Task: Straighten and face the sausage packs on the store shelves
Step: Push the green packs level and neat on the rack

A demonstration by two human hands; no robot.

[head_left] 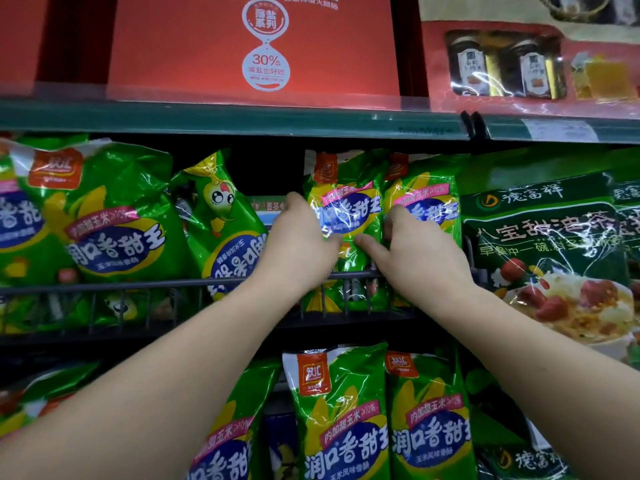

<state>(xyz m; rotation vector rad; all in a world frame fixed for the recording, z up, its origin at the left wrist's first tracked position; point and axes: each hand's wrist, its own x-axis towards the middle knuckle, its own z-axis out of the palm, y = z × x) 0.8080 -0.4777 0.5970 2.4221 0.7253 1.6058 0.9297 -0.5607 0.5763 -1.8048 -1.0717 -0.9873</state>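
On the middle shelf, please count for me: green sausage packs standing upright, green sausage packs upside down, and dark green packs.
Upright green sausage packs: 4, one gripped by the left hand and the right hand
Upside-down green sausage pack: 1
Dark green packs: 2
Total: 7
Packs low behind the wire rail are too unclear to count.

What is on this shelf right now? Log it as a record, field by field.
left grip: holds the middle pack by its left edge
right grip: holds the same pack's right edge
middle pack: upright, front facing out
flipped pack: upside down, tilted, left of both grips
wire rail: runs in front of the packs
overhead: red box
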